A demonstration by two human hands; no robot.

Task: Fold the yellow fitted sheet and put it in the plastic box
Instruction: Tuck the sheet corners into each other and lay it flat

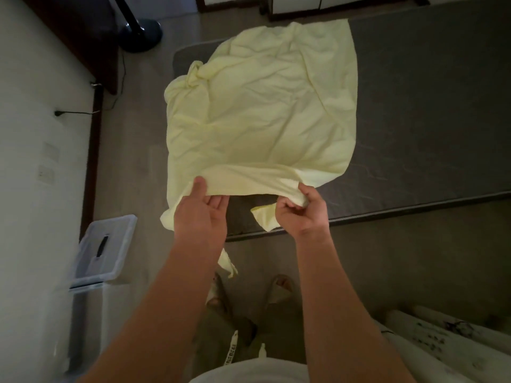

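I am standing at the near edge of the grey mattress (428, 120) and leaning over it. The yellow fitted sheet (260, 106) is lying across the mattress's left part, roughly squared but wrinkled. I am using the mattress as my folding surface so the cloth is resting flat while I work.

My left hand (200, 214) is pinching the sheet's near edge, thumb on top and fingers underneath, palm turned up. That way I am lifting the hem without dragging the layers beneath.

My right hand (301, 211) is closing its curled fingers around the bunched corner, gathering what looks like the elastic part. With 2 hands on the same edge, I am keeping it taut between them.

A loose flap is hanging between my hands, and another tail is dangling below my left wrist, so I am judging the fold as only partly done. At least 1 more fold seems needed.

The plastic box (85, 313) is sitting on the floor to my left, by the wall, well apart from the sheet. Its lid (119, 239) appears to be lying over it.
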